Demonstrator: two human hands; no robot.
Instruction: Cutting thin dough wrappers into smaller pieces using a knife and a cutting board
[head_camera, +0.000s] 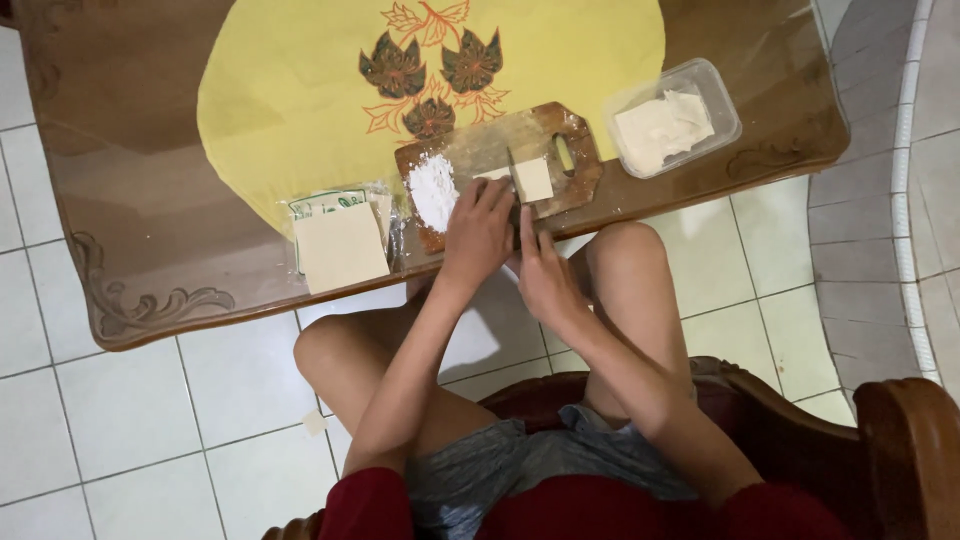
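A small wooden cutting board (575, 185) lies at the near edge of the brown table (130, 180). On it are a heap of white flour (432, 188) and a pale square dough sheet (532, 179). My left hand (476, 235) rests on the board's near part, fingers curled over another piece of dough next to the flour. My right hand (540, 270) is beside it at the table edge, its index finger stretched toward the board, seemingly along a thin dark blade. What lies under my fingers is hidden.
A stack of square dough sheets (340, 245) in an opened plastic wrapper sits left of the board. A clear plastic tub (725, 105) with folded dough pieces stands at the right. A yellow embroidered cloth (290, 90) covers the table's middle. Tiled floor and a wooden chair (905, 450) surround me.
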